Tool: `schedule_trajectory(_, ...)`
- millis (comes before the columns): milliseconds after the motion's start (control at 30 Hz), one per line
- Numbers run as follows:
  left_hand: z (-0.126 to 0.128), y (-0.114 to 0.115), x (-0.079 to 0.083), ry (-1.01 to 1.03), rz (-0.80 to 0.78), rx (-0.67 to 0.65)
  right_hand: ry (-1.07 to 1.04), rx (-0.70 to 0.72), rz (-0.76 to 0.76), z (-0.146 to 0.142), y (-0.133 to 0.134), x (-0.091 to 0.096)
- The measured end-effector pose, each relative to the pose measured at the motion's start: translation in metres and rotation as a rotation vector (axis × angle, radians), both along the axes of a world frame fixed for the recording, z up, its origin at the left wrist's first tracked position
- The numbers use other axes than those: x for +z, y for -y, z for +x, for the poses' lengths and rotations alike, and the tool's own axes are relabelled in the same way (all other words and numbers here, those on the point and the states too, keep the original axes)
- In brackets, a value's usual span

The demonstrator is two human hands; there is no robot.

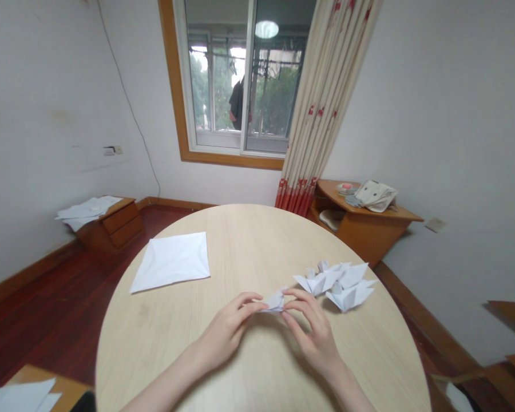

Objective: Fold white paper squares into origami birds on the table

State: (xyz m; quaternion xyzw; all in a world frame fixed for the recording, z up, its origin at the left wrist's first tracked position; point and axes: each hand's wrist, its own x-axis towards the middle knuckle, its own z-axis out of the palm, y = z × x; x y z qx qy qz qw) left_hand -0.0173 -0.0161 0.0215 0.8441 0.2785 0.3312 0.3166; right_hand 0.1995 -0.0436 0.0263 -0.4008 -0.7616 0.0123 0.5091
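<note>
My left hand (227, 329) and my right hand (311, 326) hold a small folded piece of white paper (275, 301) between their fingertips, just above the round pale wood table (249, 240). Most of that piece is hidden by my fingers. Close beyond my right hand lies a loose cluster of folded white paper figures (335, 286), with pointed wings or flaps, not touching my fingers. Farther left on the table, a flat folded white paper square (171, 262) lies well away from both hands.
A wooden bedside cabinet (111, 220) with white paper sheets on top stands at the left wall. A wooden corner shelf (360, 223) holds a cloth bag. A wooden surface (38, 383) with white paper sits at the bottom left. Red-brown flooring surrounds the table.
</note>
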Motion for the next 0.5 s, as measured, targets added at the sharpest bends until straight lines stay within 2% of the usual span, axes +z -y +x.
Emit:
schedule_trajectory(267, -0.0015, -0.0016, 0.0008, -0.01, 0.016, -0.002, 0.012, 0.012, -0.01, 0.0004, 0.0, -0.0038)
schedule_trajectory(500, -0.0054, -0.0048, -0.0071, -0.088, 0.295, 0.07, 0.149, 0.081, 0.047, -0.0019, 0.0017, 0.0006)
